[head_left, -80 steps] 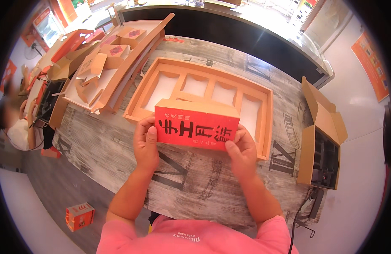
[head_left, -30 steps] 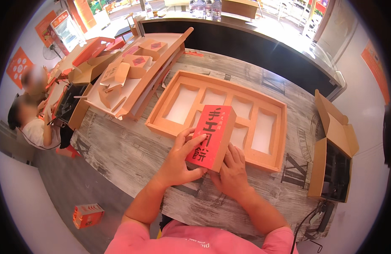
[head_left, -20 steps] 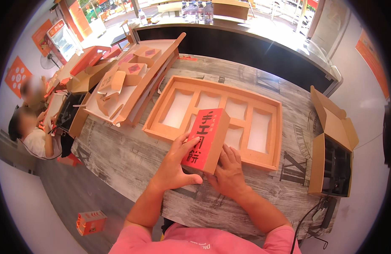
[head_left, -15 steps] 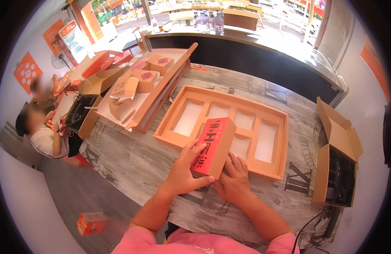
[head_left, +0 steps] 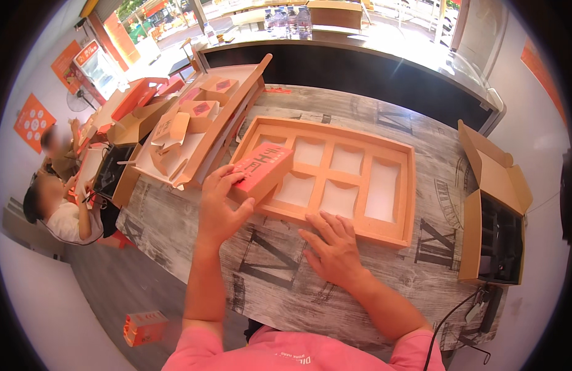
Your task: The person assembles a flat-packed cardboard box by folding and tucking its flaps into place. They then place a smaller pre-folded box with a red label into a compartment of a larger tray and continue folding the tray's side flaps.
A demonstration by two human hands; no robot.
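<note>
My left hand [head_left: 219,201] grips the near end of a long red-topped carton [head_left: 265,168] with dark lettering and plain cardboard sides. The carton is tilted over the left end of a shallow brown cardboard tray [head_left: 385,238]. White-bottomed compartments divide the tray; the carton hides most of the left one. My right hand [head_left: 329,250] is open, fingers spread, just at the tray's near edge, and holds nothing.
At left stands a large cardboard tray [head_left: 227,130] with several small boxes. An open carton of black items [head_left: 493,241] sits at right. Two people work at the far left. A red box [head_left: 145,328] lies by the floor at lower left. Bottles [head_left: 289,23] stand on the back counter.
My left hand has carried the red-topped carton leftward and tipped it lower over the tray's left end. My right hand has let go of it and come down by the tray's near edge.
</note>
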